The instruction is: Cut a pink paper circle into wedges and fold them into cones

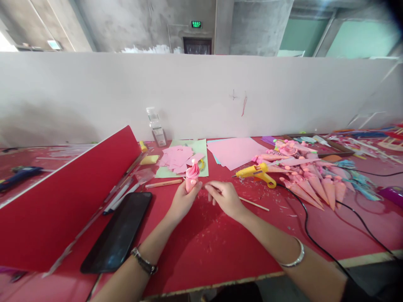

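Note:
Upright in my left hand is a small pink paper ice cream cone with a swirled top and a pale tip. The fingers wrap around its lower part and hide it. Just to the right, my right hand has thumb and fingertips pinched together, close to the left fingertips. Whatever sits in that pinch, if anything, is too small to make out. A yellow glue gun lies to the right of my right hand, its nozzle pointing left. Near that hand a thin wooden stick rests on the red table.
Pink paper pieces lie on a green sheet; pink sheets are beside them. Many finished pink cones pile up at right, with a black cord nearby. A phone, red board and bottle stand or lie left.

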`<act>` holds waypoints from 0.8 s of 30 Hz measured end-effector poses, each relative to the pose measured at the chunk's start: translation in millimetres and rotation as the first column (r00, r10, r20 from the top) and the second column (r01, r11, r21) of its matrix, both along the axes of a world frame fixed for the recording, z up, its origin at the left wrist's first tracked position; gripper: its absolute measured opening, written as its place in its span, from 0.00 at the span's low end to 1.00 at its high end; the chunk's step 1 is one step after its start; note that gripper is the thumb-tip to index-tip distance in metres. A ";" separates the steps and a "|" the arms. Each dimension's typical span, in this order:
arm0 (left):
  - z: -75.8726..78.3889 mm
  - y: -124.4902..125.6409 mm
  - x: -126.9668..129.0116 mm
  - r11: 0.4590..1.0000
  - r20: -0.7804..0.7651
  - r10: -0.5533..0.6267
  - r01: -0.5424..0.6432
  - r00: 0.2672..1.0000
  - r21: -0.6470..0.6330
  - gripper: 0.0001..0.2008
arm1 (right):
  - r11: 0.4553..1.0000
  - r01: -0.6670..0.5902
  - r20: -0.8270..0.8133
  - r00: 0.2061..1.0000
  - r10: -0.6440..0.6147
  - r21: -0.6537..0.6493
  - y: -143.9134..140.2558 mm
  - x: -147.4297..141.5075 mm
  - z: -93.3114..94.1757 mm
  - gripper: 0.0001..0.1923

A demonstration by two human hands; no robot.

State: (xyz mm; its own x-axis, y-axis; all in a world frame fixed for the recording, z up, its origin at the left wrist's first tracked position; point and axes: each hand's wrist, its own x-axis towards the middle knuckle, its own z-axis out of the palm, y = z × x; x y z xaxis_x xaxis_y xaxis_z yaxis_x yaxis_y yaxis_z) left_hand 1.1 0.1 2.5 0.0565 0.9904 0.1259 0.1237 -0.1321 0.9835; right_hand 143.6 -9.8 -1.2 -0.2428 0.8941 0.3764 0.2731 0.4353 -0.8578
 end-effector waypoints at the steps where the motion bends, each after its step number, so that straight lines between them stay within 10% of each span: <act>1: -0.3 0.2 -0.1 1.000 -0.001 0.000 0.000 1.000 -0.001 0.17 | 1.000 0.013 0.021 1.000 -0.013 0.017 -0.5 0.2 0.9 0.12; 24: 0.1 0.3 -1.5 1.000 -0.024 -0.019 0.019 1.000 0.003 0.16 | 0.994 0.060 -0.191 0.979 -0.077 -0.094 4.6 -1.5 -3.9 0.07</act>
State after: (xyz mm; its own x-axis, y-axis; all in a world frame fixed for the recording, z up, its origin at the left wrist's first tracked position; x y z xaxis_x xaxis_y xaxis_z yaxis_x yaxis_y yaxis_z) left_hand -0.4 0.4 2.5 0.0787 0.9887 0.1280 0.1444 -0.1383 0.9798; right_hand 142.0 -5.2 -5.1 -0.1100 0.9375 0.3301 0.1243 0.3425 -0.9313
